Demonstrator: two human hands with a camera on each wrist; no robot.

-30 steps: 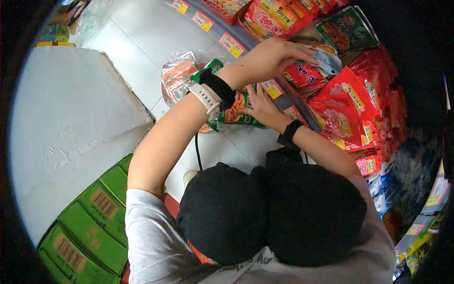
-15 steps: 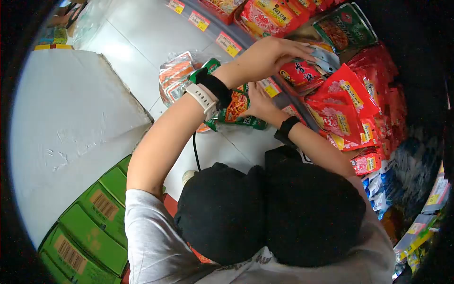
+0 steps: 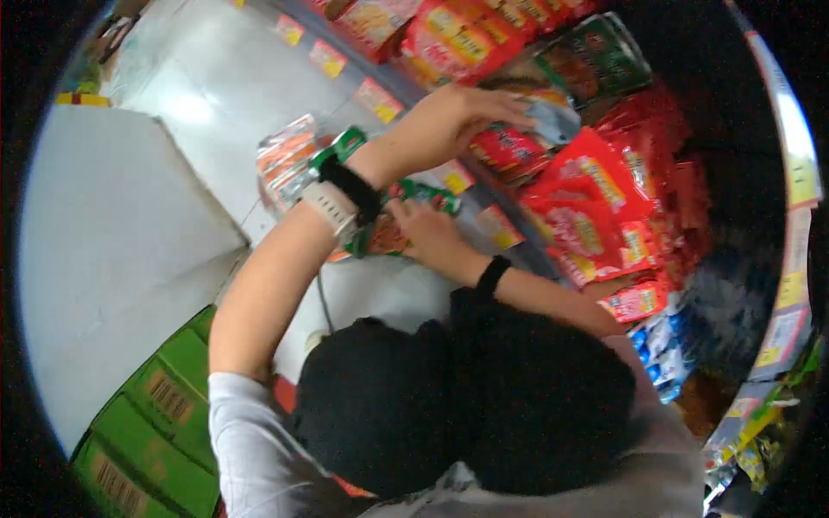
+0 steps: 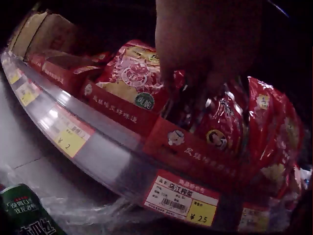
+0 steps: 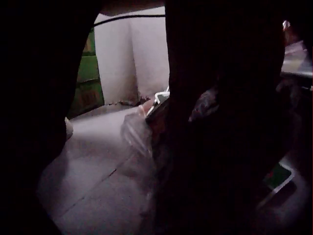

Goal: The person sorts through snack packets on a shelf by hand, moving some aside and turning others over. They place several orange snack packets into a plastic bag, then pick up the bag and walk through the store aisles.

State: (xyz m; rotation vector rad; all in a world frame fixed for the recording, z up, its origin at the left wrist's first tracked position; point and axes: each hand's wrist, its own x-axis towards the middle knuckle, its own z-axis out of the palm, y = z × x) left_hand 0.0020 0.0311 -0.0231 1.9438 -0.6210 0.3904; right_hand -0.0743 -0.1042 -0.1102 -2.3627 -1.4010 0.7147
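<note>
My left hand (image 3: pixel 475 112), with a white watch strap (image 3: pixel 328 210) and black band behind it, reaches over the shelf's front edge. Its straight fingers touch a silver-blue packet (image 3: pixel 557 125) beside a red packet (image 3: pixel 508 147). The left wrist view shows that hand, dark, coming down among red packets (image 4: pixel 220 120). Lower down, my right hand (image 3: pixel 436 240) is at the green food packets (image 3: pixel 427 195) on the floor, its fingertips over them. Whether it grips one I cannot tell; the right wrist view is mostly dark.
Price tags (image 4: pixel 181 200) line the clear shelf edge. Many red packets (image 3: pixel 596 190) fill the shelf, with a dark green packet (image 3: pixel 596 56) behind. Orange-and-white packets in plastic (image 3: pixel 289 160) lie on the tiled floor. Green cartons (image 3: pixel 168 406) stand at lower left beside a white block (image 3: pixel 112 216).
The head view has shifted, moving the scene left and slightly down. My right hand has moved left and toward me over the green packets. My left hand stays at the silver-blue packet.
</note>
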